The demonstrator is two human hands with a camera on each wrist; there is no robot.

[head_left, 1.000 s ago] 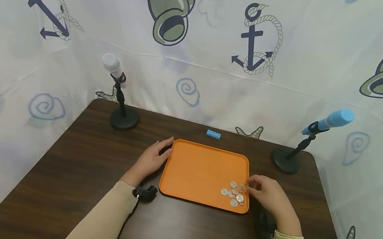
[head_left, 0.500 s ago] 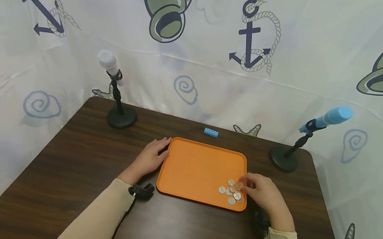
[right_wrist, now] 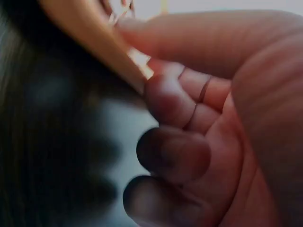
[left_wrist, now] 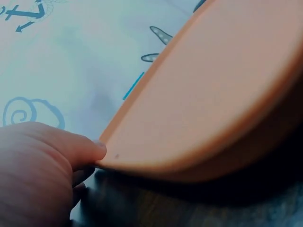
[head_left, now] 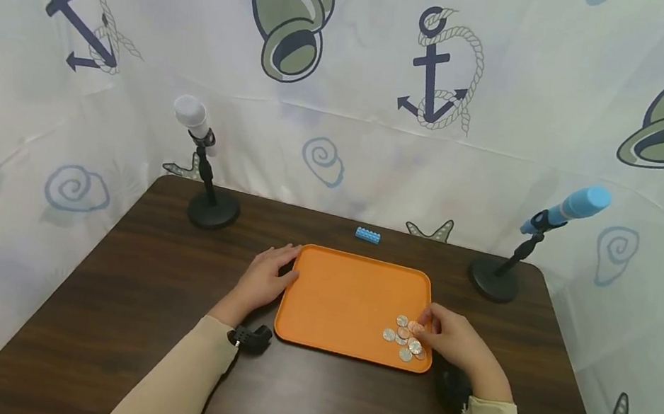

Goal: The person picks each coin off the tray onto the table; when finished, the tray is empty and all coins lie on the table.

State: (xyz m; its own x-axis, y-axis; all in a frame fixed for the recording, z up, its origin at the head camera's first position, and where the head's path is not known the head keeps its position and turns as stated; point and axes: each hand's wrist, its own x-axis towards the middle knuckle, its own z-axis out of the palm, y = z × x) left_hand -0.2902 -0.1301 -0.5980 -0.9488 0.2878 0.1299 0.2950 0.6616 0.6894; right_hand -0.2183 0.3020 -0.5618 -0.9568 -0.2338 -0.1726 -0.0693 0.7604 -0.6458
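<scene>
At a dark-brown wood-grain desk [head_left: 301,410], we saw a bare left hand [head_left: 262,279] below a cream fabric sleeve [head_left: 171,376] resting at the left edge of a shallow rectangular orange tray [head_left: 344,295], near its far-left corner, thumb spread from the fingers and touching the rim. We found the bare right hand [head_left: 459,337] over the tray's right edge, thumb and index fingertip close together at a cluster of round silver- and copper-coloured metal coins [head_left: 403,333] lying toward the near-right corner; we could not tell whether they pinched one. Beyond the tray, near the desk's far edge, we noted a bright-blue studded block [head_left: 368,235], well apart from a white round-headed microphone [head_left: 190,111] near the far-left corner and a sky-blue microphone [head_left: 587,201] near the far-right.
</scene>
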